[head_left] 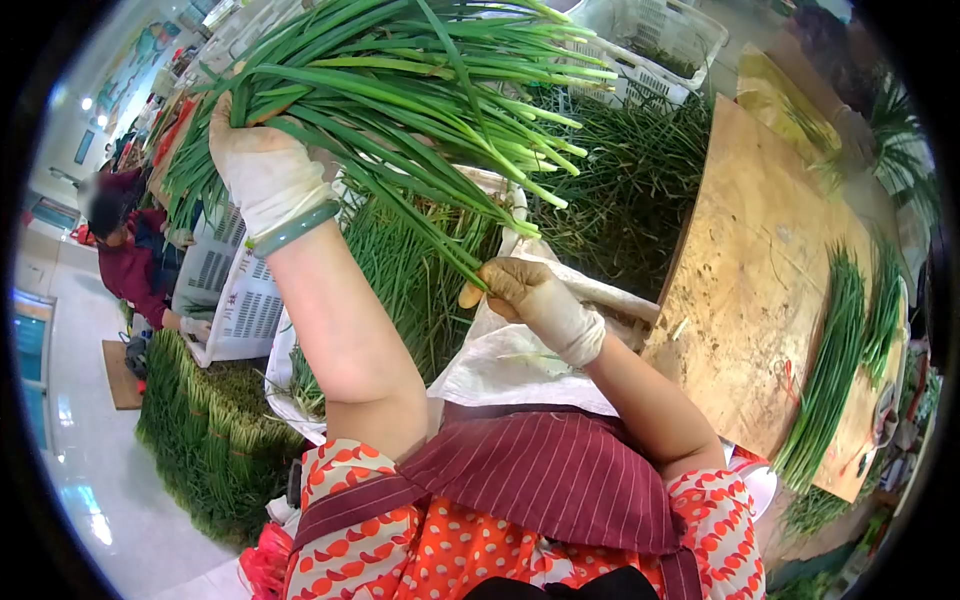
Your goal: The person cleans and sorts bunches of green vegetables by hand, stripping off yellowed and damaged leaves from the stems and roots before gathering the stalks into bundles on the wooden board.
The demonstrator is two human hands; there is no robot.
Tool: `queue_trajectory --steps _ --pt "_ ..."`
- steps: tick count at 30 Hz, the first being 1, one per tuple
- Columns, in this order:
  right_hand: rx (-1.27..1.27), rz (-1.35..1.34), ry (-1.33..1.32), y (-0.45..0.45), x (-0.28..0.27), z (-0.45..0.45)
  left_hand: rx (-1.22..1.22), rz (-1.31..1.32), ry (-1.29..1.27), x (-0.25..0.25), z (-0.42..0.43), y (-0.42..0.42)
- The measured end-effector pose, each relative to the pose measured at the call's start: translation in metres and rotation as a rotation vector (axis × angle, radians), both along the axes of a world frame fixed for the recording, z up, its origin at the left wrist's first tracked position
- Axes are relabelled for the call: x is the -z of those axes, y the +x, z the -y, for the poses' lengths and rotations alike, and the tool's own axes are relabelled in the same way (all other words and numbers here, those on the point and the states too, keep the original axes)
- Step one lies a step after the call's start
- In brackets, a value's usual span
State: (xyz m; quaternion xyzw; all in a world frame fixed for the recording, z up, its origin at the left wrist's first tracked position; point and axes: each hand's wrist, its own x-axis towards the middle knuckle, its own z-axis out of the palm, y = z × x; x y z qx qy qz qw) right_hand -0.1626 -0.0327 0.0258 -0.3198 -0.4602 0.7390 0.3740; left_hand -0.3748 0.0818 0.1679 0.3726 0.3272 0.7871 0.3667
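My left hand (265, 150), in a whitish glove, is raised at the upper left, its fingers closed round a large bunch of Chinese chives (400, 75). Their pale stem ends point right and the green leaves hang down past my wrist. Lower and nearer to me, my gloved right hand (535, 300), soiled at the fingertips, pinches the end of a chive stalk (450, 260) that slants down from the bunch. Beneath both hands, more loose chives (425, 240) lie in a container lined with white cloth (490, 350).
To the right stands a wooden board (740, 270) bearing chive bundles (830, 360). Dark green trimmings (620, 180) are heaped behind, near a white plastic crate (660, 40). Tied chives (215, 430) are stacked at left, where a co-worker (130, 250) handles another white crate (235, 290).
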Motion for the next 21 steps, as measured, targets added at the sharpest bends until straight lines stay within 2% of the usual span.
queue_trajectory --steps 3,7,9,10,11,13,16,19,20,21 --pt "0.031 0.004 0.063 0.014 -0.006 0.007 -0.046 0.034 0.033 0.004 -0.007 0.001" --pt "-0.095 0.112 -0.086 0.036 -0.003 0.018 0.057 0.191 0.004 0.001 -0.005 0.005" --pt "0.053 0.282 0.136 0.047 0.01 0.025 -0.043 0.042 0.011 0.004 -0.009 0.002" --pt "0.042 0.442 0.395 0.057 0.016 0.027 -0.043 0.043 0.012 0.009 -0.013 -0.006" --pt "0.043 0.445 0.395 0.067 0.024 0.03 -0.055 -0.027 0.031 0.016 -0.018 -0.017" --pt "-0.029 0.908 0.533 0.086 0.037 0.037 -0.065 -0.097 0.053 0.011 -0.015 -0.013" --pt "0.061 1.038 0.547 0.124 0.038 0.036 -0.104 -0.072 -0.027 -0.003 -0.001 -0.006" --pt "0.636 1.125 0.375 0.155 0.034 -0.005 0.086 -0.128 -0.016 0.006 -0.016 -0.042" --pt "0.637 1.126 0.376 0.157 0.035 -0.015 0.088 -0.155 0.029 0.011 -0.022 -0.047" --pt "0.658 1.28 0.646 0.155 0.037 -0.025 0.089 -0.17 0.056 0.009 -0.022 -0.044"
